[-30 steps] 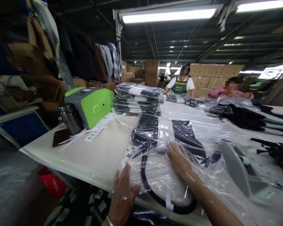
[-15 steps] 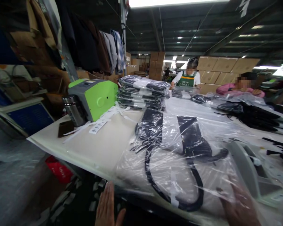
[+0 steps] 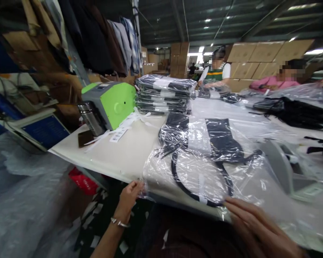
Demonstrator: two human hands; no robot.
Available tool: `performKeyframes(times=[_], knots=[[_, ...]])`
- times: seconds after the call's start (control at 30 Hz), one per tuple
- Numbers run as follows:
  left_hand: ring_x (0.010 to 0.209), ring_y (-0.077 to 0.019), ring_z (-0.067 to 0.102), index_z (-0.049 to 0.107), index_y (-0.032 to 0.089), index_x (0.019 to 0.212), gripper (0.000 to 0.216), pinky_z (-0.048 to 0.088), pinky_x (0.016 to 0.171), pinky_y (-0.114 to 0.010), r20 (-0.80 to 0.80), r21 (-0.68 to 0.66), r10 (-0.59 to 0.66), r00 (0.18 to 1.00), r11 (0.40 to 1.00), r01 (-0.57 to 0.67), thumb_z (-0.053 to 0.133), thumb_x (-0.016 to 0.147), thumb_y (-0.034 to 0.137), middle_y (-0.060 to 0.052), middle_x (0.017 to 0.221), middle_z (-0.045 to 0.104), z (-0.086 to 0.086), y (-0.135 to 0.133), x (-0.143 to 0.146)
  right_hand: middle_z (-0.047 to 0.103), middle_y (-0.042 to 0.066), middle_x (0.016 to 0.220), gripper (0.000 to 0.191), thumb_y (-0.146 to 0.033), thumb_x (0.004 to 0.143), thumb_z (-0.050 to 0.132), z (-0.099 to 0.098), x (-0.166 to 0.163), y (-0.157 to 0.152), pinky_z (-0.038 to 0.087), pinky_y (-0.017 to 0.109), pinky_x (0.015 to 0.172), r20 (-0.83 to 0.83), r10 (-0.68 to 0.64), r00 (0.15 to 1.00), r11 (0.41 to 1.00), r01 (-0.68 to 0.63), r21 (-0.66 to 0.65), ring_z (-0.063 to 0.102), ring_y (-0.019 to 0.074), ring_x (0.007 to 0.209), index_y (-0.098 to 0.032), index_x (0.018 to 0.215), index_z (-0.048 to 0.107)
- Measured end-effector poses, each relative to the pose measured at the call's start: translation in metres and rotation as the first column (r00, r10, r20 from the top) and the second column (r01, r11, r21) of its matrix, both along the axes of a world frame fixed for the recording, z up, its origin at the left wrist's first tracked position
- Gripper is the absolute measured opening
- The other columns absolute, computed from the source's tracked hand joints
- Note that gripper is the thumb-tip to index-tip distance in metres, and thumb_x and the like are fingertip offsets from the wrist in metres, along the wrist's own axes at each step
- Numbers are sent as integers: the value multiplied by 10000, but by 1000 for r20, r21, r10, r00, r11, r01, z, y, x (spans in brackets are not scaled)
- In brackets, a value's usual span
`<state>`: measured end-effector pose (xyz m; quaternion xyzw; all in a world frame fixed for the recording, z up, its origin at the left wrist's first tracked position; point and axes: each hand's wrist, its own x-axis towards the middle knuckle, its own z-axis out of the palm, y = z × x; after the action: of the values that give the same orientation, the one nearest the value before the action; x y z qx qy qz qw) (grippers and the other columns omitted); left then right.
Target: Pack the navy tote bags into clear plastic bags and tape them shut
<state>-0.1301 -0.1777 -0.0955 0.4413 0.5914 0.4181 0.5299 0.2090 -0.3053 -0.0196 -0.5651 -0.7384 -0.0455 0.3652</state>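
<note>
at the table (image 3: 123,154) edge, our left hand (image 3: 129,197) pinches the bag (image 3: 196,168), right hand (image 3: 260,224) unclenched; uneven tugging could tear it.

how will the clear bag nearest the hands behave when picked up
The bag will probably flop, since its plastic looks thin and wrinkled. Its glossy shine suggests a slippery surface. The dark cloth inside its far end may make that end heavier.

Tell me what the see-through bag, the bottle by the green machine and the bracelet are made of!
Bag: probably thin, glossy plastic; it's clear, wrinkled and glinting.
Bottle: looks like smooth metal, maybe steel, from its silvery shine.
Bracelet: silvery and shiny, so perhaps metal.
</note>
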Motion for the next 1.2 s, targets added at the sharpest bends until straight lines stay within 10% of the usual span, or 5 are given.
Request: performKeyframes(times=[0.3,0.4,0.57,0.83,1.2], knots=[[610,-146,528,591,188,684,344,441,638,-252,-123,131,-90,988,986,106,605,827,500,47,589,560,48,5,-12,621,170,1261,719,-411,703,823,1,-190,111,525,502,929,82,335,938,896,-291,-336,585,343,1111,-103,1286,537],[618,-135,533,584,186,693,349,451,666,-253,-146,243,-223,964,936,254,557,896,469,37,595,557,77,16,-1,683,101,1005,163,-132,899,548,-5,-175,126,515,375,852,51,261,964,909,-228,-349,627,244,954,-157,1041,624],[1048,-211,631,610,196,1176,305,503,942,-362,-363,514,-160,918,787,341,481,932,325,-73,1169,675,92,70,8,717,50,867,240,-193,973,440,5,-130,145,467,277,764,-350,141,926,893,-271,-358,650,167,791,-190,943,679],[1394,-217,410,656,253,1138,652,327,1171,-471,-878,356,-236,417,261,897,417,625,-71,-27,1357,609,66,151,43,720,28,858,175,-258,807,591,-4,-117,141,455,308,805,-800,-76,595,785,-459,-416,633,201,844,-179,830,745],[1167,-238,558,664,258,1114,382,347,1078,-440,-924,309,-167,345,208,928,611,789,66,-54,1155,662,88,198,76,667,37,882,339,-453,693,826,17,-28,131,446,306,828,-930,-336,149,713,-606,-354,597,194,902,-192,744,616]])
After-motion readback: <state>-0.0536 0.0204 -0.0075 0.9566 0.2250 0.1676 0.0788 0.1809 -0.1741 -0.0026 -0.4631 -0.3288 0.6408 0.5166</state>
